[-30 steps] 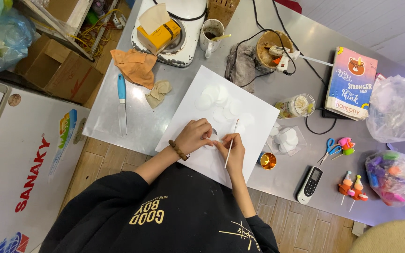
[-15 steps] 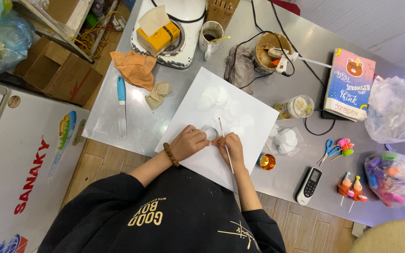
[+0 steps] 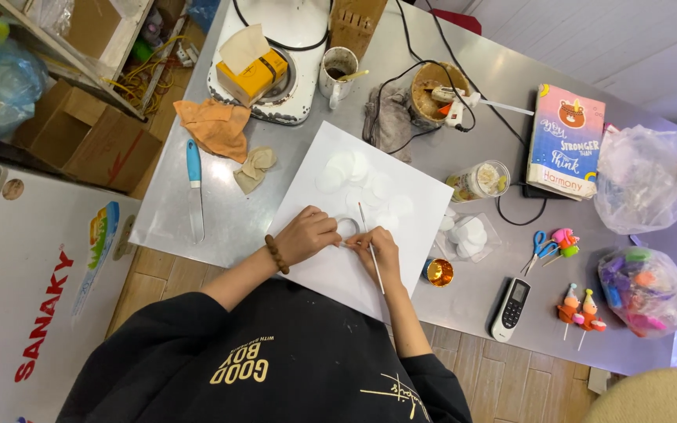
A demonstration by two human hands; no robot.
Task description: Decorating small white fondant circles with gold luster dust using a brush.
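Stick now tilted back in right hand's closed grip (left hand pinching white disc).

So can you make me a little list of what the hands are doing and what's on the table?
left hand: steadies a white disc on the white sheet
right hand: holds a thin brush over that disc
more discs: higher on the sheet
right of hands: small gold pot, scissors, remote
left of sheet: blue-handled knife, orange cloth
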